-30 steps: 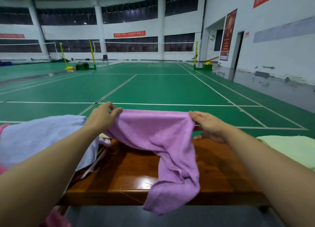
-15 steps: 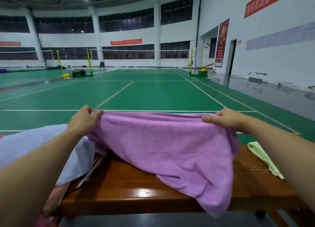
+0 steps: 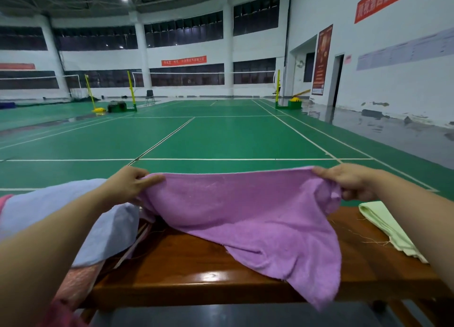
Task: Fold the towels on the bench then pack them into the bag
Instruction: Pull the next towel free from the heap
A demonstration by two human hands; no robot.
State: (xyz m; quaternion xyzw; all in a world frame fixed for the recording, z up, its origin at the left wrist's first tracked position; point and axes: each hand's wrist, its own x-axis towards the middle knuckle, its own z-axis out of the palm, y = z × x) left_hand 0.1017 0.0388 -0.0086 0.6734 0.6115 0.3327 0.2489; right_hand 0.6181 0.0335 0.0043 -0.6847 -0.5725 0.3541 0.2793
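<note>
I hold a purple towel point(image 3: 248, 218) stretched wide above the brown wooden bench point(image 3: 191, 275). My left hand point(image 3: 129, 184) pinches its far left corner. The far right corner is gripped by my right hand point(image 3: 351, 180). The towel's lower part drapes over the bench, and one corner hangs past the front edge. A pale blue towel point(image 3: 44, 218) lies in a heap at the bench's left end. At the right end sits a folded light green towel point(image 3: 383, 224), partly behind my right forearm. Something pink point(image 3: 71, 287) shows under the blue towel; I cannot tell whether it is the bag.
Thin straps or sticks point(image 3: 137, 243) poke out from under the blue towel. Beyond the bench stretches a green badminton court point(image 3: 221, 135) with yellow net posts point(image 3: 131, 90). Grey floor point(image 3: 221, 317) shows below the bench's front edge.
My hands have moved further apart, spreading the purple towel from a bunched strip to its full width. The view has tilted up.
</note>
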